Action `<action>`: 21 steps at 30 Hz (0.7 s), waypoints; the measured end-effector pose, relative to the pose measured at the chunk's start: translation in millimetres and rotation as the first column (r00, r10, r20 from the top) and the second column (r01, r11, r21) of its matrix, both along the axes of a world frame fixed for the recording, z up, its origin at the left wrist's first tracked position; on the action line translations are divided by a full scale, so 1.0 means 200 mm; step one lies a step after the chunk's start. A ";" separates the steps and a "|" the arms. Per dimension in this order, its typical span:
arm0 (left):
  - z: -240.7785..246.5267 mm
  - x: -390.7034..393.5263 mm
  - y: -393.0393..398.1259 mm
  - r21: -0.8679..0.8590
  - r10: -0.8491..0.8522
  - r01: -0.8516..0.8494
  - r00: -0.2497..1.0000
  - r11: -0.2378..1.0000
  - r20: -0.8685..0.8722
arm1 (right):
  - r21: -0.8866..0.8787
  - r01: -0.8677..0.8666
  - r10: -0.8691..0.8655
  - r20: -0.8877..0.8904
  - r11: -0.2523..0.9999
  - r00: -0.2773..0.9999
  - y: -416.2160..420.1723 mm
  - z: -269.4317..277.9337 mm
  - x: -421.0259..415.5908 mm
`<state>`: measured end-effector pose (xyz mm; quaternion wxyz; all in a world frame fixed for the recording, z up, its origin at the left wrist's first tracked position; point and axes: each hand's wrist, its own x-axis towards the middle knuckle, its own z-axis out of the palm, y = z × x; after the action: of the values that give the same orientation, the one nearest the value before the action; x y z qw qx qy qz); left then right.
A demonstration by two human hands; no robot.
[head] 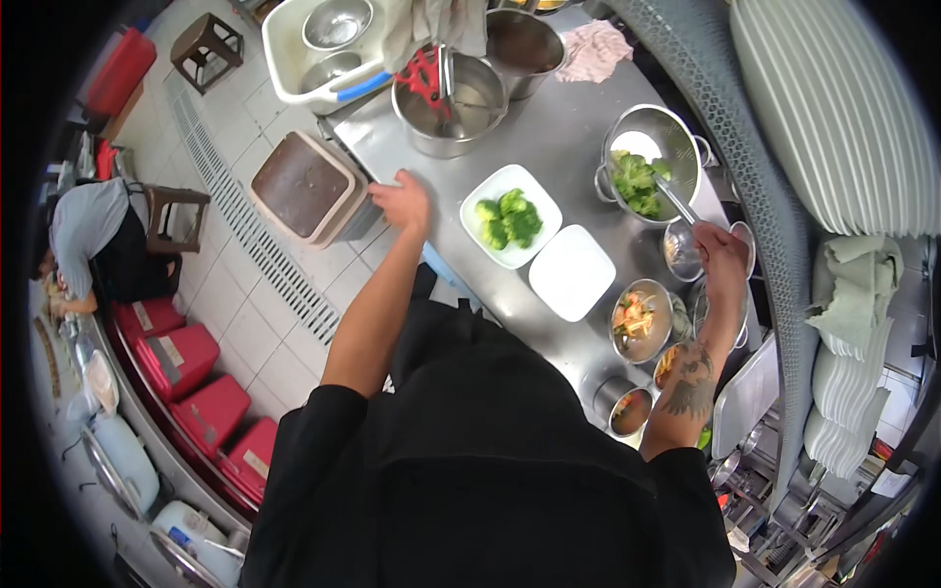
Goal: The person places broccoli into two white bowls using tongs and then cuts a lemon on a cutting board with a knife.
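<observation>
My right hand [719, 246] grips a pair of metal tongs [680, 200]. Their tips reach into a steel colander [673, 121] and touch the broccoli florets [634, 180] piled inside it. Left of the colander, a white square bowl [476, 239] holds more bright green broccoli [511, 219]. A white square dish [572, 273] with nothing on it stands against that bowl. My left hand [403, 200] is at the left edge of the steel table [441, 184], thumb and fingers apart, with no object visible in it.
Steel bowls of cut vegetables [638, 320] stand near my right forearm. Two pots [450, 140] [523, 55] and a pink cloth [597, 51] occupy the far end. Stacked white plates [816, 110] line a shelf at right. A lidded bin [305, 187] stands left; another person [95, 228] bends at far left.
</observation>
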<state>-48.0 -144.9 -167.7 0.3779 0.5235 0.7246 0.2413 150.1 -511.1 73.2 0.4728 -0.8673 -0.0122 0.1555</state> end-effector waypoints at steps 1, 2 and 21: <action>0.02 0.02 0.00 -0.016 -0.011 0.012 1.000 1.000 0.021 | 0.002 0.002 -0.002 -0.011 1.000 1.000 0.02 0.00 -0.05; 0.03 0.01 0.01 -0.014 -0.014 0.014 1.000 1.000 0.009 | 0.079 0.040 -0.036 -0.061 0.996 0.998 0.05 -0.01 -0.12; 0.02 0.00 0.00 0.007 -0.022 0.022 0.999 1.000 -0.023 | -0.059 -0.320 0.325 0.200 0.946 0.924 0.57 -0.32 -0.57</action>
<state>-47.1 -144.2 -164.5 0.3702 0.5356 0.7221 0.2337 36.1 -396.8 8.5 0.4260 -0.8708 -0.2017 0.1401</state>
